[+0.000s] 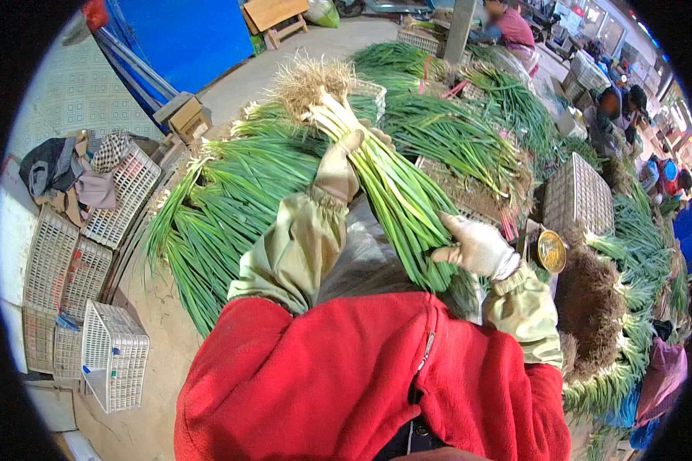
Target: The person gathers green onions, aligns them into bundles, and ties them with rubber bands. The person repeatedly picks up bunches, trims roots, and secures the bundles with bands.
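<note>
A bunch of green onions (401,199) lies slantwise before me, its pale brown roots at the far end and its green leaves toward my chest. My left hand (341,164), in a light work glove, is wrapped around the white stems just below the roots. At the leaf end, my right hand (478,246), in a white glove, holds the side of the bunch with thumb and forefinger on the leaves; its other fingers are partly hidden. Under the left forearm spreads a pile of green onions (230,201).
More onion bunches (438,132) lie beyond. At right are an upturned plastic crate (579,193), a yellow round dial (552,252) and onions with matted roots (591,305). Crates (115,360) stand at left. A person in a red top (516,29) is at the back.
</note>
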A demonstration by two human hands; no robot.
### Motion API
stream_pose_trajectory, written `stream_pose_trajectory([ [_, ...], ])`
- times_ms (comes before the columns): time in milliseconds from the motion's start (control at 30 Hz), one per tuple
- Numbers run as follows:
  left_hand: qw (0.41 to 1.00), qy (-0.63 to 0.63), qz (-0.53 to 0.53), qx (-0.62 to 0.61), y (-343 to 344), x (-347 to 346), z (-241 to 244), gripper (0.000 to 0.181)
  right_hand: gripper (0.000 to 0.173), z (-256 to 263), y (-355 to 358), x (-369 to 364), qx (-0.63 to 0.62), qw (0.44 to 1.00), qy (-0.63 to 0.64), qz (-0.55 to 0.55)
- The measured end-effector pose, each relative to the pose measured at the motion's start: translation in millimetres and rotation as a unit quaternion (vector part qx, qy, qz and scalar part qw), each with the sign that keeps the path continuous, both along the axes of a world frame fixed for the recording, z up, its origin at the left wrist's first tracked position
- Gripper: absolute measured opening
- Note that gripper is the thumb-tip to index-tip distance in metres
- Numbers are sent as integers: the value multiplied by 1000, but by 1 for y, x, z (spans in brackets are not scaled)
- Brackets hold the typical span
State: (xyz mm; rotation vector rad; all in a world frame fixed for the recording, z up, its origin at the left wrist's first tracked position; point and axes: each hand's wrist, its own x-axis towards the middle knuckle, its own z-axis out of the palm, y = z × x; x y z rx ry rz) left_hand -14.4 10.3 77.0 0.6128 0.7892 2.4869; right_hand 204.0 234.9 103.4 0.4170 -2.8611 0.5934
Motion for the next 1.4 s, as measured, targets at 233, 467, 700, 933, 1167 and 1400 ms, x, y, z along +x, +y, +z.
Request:
stream_pose_trajectory([
  [233,996,-75,-27,37,20,21,17,32,101,50,-15,-23,-130,980,143,-37],
  [467,997,-26,-70,31,23,30,39,39,120,0,-41,-63,-393,916,-21,79],
  [700,990,35,26,-135,3,40,58,33,105,23,-67,-44,-64,984,83,-146],
  [933,995,-86,-52,-25,9,27,34,27,105,40,-65,-27,91,985,145,-34],
  [1167,992,13,-32,122,-63,-33,44,40,50,44,75,8,-187,969,147,-73],
  [1400,983,1,34,183,-147,-133,36,44,41,-29,151,56,-231,957,-62,-163],
])
